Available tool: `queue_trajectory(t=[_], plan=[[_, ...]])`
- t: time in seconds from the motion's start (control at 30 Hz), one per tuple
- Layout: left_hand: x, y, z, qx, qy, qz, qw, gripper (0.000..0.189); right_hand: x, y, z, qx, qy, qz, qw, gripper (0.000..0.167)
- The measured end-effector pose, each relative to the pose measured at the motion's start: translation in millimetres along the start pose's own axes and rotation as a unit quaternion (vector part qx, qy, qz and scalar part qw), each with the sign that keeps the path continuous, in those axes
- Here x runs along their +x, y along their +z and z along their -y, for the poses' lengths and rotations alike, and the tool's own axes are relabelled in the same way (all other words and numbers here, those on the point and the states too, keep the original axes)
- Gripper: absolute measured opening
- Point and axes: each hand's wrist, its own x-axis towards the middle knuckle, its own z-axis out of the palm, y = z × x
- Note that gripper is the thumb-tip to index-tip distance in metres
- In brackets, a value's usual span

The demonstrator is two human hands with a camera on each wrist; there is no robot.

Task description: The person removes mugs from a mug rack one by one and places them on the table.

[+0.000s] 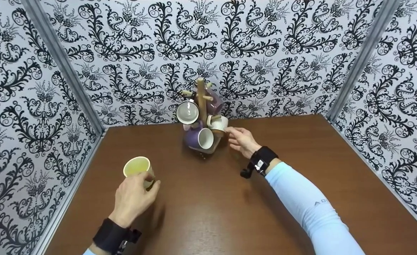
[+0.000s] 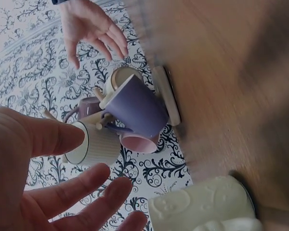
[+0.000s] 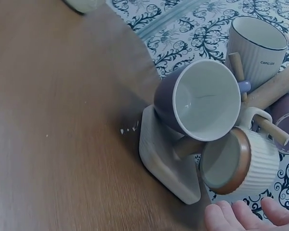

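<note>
In the head view my left hand (image 1: 133, 198) is at a cream mug (image 1: 137, 165) standing on the table at the left. The left wrist view shows the thumb and fingers (image 2: 79, 187) spread, with the mug's raised-figure wall (image 2: 202, 204) beside them. My right hand (image 1: 243, 141) reaches to a white ribbed mug with a brown base (image 3: 262, 161), hanging on a wooden mug tree (image 1: 202, 102). Its fingers (image 3: 243, 214) are loosely extended close beside that mug, not curled round it. Whether the fingertips touch it, I cannot tell.
On the tree also hang a purple mug (image 1: 193, 138), a white dark-rimmed mug (image 1: 188, 113), a mauve mug (image 1: 214, 103) and a pink mug (image 2: 139, 143). The tree's base (image 3: 166, 159) stands near the back edge of the brown table (image 1: 208, 209). Patterned walls (image 1: 137, 81) enclose it.
</note>
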Motion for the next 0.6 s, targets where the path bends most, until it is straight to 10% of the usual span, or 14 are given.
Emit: queue_trajectory(t=[0.6], plan=[[-13.8, 16.4, -6.4, 0.026, 0.078, 0.004, 0.9966, 0.009, 20.9, 5, 2, 0.023, 0.016, -0.049, 0.9984, 0.104]])
